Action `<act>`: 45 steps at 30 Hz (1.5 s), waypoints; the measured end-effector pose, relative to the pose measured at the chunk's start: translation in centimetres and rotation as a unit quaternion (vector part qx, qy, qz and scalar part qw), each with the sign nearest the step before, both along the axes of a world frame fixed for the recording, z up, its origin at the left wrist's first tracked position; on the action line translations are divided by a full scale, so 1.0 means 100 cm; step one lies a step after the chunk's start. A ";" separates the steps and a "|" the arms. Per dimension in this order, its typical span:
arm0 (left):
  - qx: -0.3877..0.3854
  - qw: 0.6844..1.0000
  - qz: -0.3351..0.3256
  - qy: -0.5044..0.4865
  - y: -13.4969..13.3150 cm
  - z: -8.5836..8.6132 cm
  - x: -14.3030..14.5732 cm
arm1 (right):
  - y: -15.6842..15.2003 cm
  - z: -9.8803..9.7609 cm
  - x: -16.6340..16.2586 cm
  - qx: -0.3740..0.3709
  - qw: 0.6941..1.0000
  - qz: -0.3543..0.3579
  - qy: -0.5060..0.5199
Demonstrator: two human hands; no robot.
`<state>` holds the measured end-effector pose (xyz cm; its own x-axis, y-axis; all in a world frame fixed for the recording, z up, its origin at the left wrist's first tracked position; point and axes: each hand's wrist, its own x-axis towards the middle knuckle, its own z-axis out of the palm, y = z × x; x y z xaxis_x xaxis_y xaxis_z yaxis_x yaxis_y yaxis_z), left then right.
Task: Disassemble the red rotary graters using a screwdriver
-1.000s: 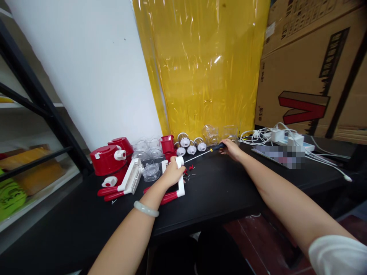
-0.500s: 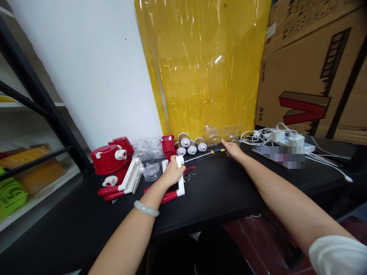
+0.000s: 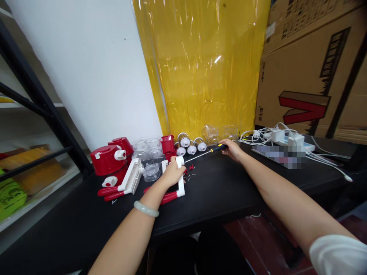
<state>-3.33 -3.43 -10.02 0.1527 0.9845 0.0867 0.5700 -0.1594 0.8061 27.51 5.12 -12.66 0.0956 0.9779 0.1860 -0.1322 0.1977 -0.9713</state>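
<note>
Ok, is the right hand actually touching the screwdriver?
Touching. The head view shows the right hand gripping the screwdriver at the back end of its dark handle.

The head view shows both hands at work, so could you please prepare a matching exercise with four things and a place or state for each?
Column one:
1. Screwdriver
2. Left hand
3. Pale bracelet
4. Cardboard box

Column two:
A. Behind the white cables
B. Around the left forearm
C. Held in the right hand
D. Gripping the white part with red handles

Right pairs: 1-C, 2-D, 3-B, 4-A.
</note>
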 end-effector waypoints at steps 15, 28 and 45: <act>-0.010 1.000 0.001 -0.014 -0.007 0.007 0.003 | 0.012 -0.014 0.009 0.013 0.980 -0.073 -0.186; 0.004 1.000 0.009 0.002 -0.005 0.007 0.001 | 0.004 -0.005 0.001 0.017 0.999 0.014 0.034; -0.011 0.999 0.017 -0.038 -0.006 0.007 0.002 | -0.008 0.003 0.006 -0.014 0.983 0.109 0.146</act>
<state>-3.18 -4.01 -9.30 0.1129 0.9907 0.0757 0.5122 -0.1233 0.8500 28.14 4.32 -12.40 -0.0718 0.9853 0.1548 -0.4426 0.1076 -0.8902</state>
